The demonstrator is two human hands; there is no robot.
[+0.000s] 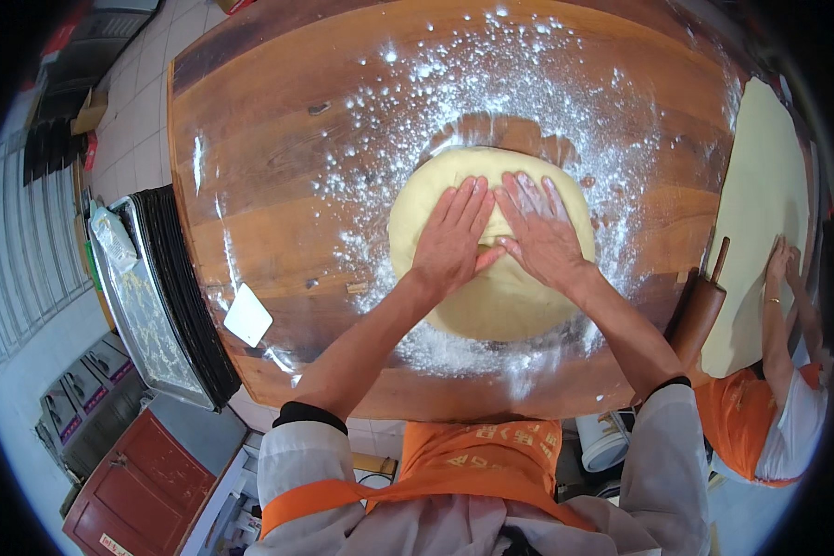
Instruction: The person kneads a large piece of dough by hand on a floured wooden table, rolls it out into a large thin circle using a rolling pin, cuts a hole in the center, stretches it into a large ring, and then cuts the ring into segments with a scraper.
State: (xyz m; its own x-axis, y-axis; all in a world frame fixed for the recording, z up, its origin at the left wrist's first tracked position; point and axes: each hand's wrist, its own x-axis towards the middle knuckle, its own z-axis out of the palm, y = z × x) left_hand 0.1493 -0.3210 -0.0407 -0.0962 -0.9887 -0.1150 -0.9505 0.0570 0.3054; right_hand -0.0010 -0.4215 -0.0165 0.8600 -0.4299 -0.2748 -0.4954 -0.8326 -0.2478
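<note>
- Head view: I find dough (499,289) on floured table (269,185), roundish, no clear long axis.
- Left hand (450,233), right hand (545,232): fingers flat, extended, gripping nothing.
- Dough lies directly beneath both; neither nearer.

Pale tiled floor (139,157), red cabinet (148,477) lower left, whitish ribbed panel (30,246)

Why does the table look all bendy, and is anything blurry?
Head view: the fisheye lens bends the wooden table and leaves the corners black; head view: the left hand and right hand on the dough look sharp, but the co-worker's hand near the right rim looks softer and squeezed.
</note>
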